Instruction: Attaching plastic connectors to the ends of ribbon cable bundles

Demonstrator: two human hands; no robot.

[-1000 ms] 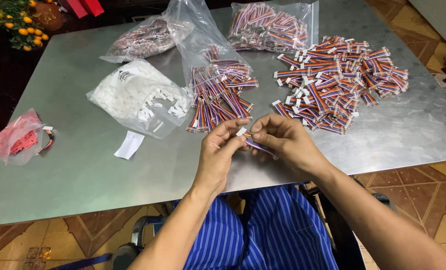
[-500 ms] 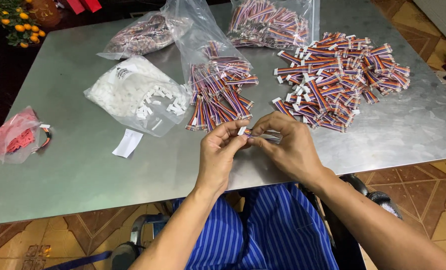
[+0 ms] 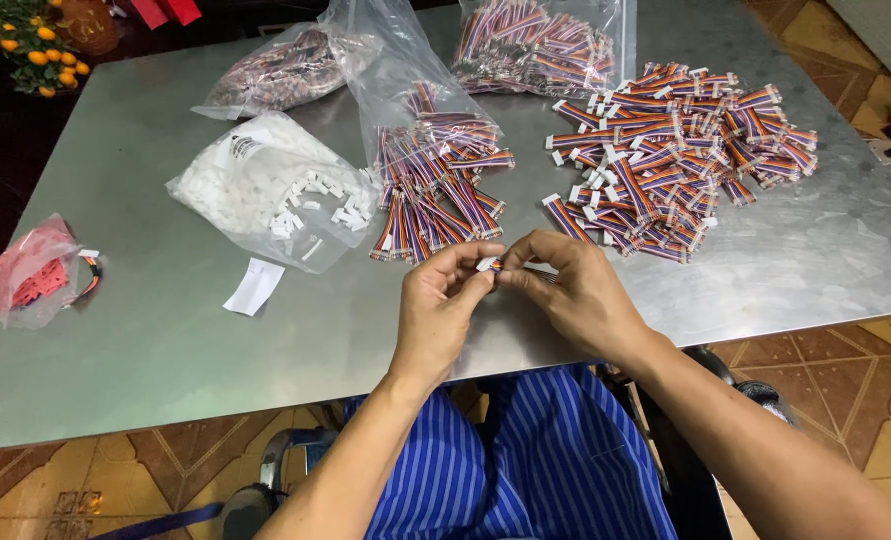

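Note:
My left hand and my right hand meet above the near edge of the metal table. Between their fingertips they pinch a small white connector with a short multicoloured wire piece. The wire runs under my right fingers and is mostly hidden. Just beyond my hands lies an open clear bag spilling striped wire pieces. To the right spreads a loose pile of wire pieces with white connectors.
A clear bag of small white connectors lies left of the wires, a white paper slip beside it. Two more bags of wires sit at the back. A pink bag is at the far left.
My hands have shifted slightly and the fingertips have closed tighter around the connector. The wire end shows less than before.

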